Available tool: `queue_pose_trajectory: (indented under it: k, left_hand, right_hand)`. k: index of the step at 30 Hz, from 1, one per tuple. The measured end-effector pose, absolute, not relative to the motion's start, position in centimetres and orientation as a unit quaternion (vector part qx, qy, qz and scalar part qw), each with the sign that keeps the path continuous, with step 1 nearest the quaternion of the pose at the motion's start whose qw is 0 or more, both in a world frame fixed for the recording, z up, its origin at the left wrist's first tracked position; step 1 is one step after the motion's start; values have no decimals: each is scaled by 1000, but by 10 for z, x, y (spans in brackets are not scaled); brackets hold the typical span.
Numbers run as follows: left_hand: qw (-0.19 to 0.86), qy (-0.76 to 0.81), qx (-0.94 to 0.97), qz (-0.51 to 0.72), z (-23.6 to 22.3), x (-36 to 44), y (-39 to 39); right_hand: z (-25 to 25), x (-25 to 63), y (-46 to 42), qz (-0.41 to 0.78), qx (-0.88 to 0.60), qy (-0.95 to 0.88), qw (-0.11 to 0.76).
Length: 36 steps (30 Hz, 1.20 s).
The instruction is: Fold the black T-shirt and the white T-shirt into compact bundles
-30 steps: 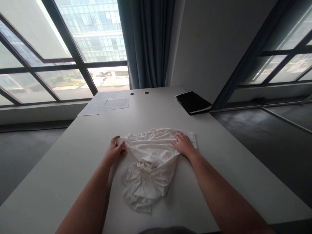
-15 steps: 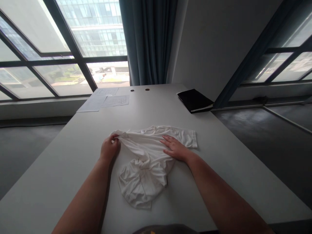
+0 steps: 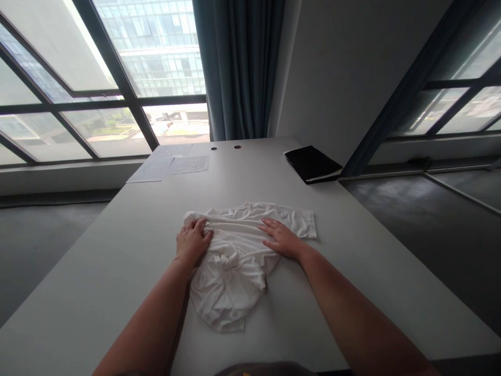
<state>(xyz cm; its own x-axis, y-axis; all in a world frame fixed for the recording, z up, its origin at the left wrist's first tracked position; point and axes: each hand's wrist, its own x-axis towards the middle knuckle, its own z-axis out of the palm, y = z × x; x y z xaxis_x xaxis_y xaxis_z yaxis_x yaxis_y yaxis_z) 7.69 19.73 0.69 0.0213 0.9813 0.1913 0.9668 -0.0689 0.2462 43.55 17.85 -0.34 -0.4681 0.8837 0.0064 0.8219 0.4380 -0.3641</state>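
While the white shirt (image 3: 240,236) is laid on the worktop (image 3: 242,183) to the near left of the black folder (image 3: 312,164), its long axis is turned from the neckline (image 3: 249,210), the end closer to the folder, to a bunched lower part (image 3: 227,292), the end farther from it. Both hands are set across the upper cloth. The right hand (image 3: 282,239), nearer the folder, is rested flat with its fingers spread and nothing clamped in its grip. By the left hand (image 3: 193,241), farther from the folder, the opposite shoulder side is covered with bent fingers; whether a fold is pinched there cannot be told. The sleeve (image 3: 303,223) on the folder's side is stretched out flat, and the bunched part is placed nearer the left hand.
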Motion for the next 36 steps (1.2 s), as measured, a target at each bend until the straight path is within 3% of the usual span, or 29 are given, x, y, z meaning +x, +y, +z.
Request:
queue_pose_trajectory:
  k: [4, 7, 14, 18, 20, 26, 36]
  left_hand:
    - [75, 704, 684, 177, 5, 52, 210]
    - [115, 732, 610, 281, 4, 28, 220]
    - [67, 788, 406, 457, -3, -17, 238]
    - [-43, 724, 472, 501, -1, -12, 233]
    - [-61, 687, 559, 459, 1, 2, 227]
    - [-4, 677, 720, 150, 3, 51, 212]
    - [-57, 705, 703, 78, 23, 77, 190]
  right_hand:
    - [-5, 437, 180, 159, -503, -843, 109]
    - [-7, 442, 184, 154, -515, -836, 112]
    - [-21, 465, 198, 134, -567, -801, 135]
    - [-26, 469, 199, 127, -556, -808, 150]
    - [-26, 468, 198, 123, -555, -809, 149]
    - [-23, 466, 197, 120, -561, -807, 140]
    - [-10, 458, 191, 128, -553, -800, 194]
